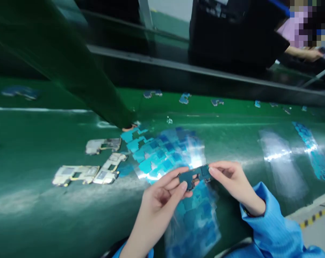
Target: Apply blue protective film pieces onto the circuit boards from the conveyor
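A dark blue circuit board (pixel 187 176) with a notched outline is held up between my two hands. My left hand (pixel 165 197) pinches its left end, with the thumb on top and the fingers beneath. At the other end, the thumb and index finger of my right hand (pixel 229 175) grip the board's right corner. Below and behind it lies a clear sheet of blue stickers (pixel 165 147), and a second sticker sheet (pixel 197 222) reaches towards me. To the left rest several pale circuit boards (pixel 76 175) on the green work surface (pixel 25 215).
A dark green post (pixel 98 75) rises behind the sticker sheet. Several small boards (pixel 184 98) sit along a raised strip at the back. Further right are a clear sheet (pixel 283 161) and another blue sticker strip (pixel 312 150). Another person's arm (pixel 303 53) shows at upper right.
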Demonstrator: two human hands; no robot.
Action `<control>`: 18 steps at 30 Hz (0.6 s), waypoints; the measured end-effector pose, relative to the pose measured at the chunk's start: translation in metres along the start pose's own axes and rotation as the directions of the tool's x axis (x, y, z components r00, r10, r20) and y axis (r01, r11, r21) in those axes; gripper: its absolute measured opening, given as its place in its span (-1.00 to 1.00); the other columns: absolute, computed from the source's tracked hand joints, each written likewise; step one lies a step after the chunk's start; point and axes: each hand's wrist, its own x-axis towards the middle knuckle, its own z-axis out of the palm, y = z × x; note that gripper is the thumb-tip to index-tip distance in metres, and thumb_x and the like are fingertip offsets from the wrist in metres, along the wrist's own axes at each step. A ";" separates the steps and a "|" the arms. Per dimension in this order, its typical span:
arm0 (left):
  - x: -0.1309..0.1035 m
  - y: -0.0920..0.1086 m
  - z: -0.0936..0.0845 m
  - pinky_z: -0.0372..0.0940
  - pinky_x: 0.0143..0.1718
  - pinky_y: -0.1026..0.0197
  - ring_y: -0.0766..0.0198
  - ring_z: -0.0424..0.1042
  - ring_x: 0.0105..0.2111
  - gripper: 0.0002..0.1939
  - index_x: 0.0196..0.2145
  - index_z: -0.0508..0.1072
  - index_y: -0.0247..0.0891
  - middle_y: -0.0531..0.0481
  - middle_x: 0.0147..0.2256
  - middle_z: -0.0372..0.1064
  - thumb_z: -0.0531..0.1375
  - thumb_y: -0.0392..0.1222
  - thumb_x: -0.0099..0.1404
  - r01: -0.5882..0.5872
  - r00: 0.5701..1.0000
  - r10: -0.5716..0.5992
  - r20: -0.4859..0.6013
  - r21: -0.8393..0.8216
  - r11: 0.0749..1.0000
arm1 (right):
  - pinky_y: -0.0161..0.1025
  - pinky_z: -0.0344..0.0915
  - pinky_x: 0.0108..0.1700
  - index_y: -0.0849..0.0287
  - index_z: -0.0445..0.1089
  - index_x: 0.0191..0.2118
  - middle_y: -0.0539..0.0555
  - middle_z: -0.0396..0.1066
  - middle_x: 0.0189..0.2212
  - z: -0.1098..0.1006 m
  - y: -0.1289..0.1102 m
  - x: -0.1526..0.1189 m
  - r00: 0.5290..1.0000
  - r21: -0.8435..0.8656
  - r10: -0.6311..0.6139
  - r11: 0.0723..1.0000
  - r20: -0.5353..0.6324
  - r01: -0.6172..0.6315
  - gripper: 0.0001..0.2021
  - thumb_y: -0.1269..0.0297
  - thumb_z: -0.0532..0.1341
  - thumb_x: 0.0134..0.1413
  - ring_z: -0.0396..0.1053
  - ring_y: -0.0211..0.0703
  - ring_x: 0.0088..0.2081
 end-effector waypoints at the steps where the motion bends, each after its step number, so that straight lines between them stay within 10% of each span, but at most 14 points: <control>1: 0.001 -0.001 0.001 0.49 -0.33 0.28 0.16 0.59 -0.36 -0.65 -0.15 0.53 -0.22 0.01 -0.43 0.58 0.38 -0.12 0.09 -0.017 1.000 0.017 -0.002 -0.023 1.000 | -0.35 0.37 -0.40 0.20 0.54 -0.37 0.02 0.53 -0.50 0.000 0.001 0.001 0.999 0.026 0.019 0.999 0.029 -0.020 -0.76 0.12 0.28 0.05 0.45 -0.27 -0.46; 8: -0.002 -0.003 0.008 0.44 -0.20 0.19 0.08 0.57 -0.23 -0.33 0.17 0.28 -0.23 -0.07 -0.34 0.59 0.32 -0.01 0.14 0.019 1.000 -0.019 0.001 -0.149 0.989 | -0.31 0.38 -0.36 0.28 0.50 -0.39 0.05 0.48 -0.57 -0.018 -0.008 0.025 0.998 -0.045 0.014 0.999 0.061 -0.011 -0.61 -0.03 0.29 -0.03 0.43 -0.28 -0.50; 18: 0.016 0.002 -0.007 0.41 -0.25 0.19 0.09 0.59 -0.32 -0.66 -0.14 0.42 -0.34 -0.18 -0.35 0.59 0.29 -0.19 0.12 -0.068 0.997 0.059 -0.054 -0.174 0.982 | -0.22 0.43 -0.28 0.27 0.38 -0.15 0.04 0.44 -0.28 -0.057 -0.030 0.194 0.936 -0.467 -0.325 0.854 -0.136 0.229 -0.76 0.18 0.16 0.24 0.43 -0.27 -0.33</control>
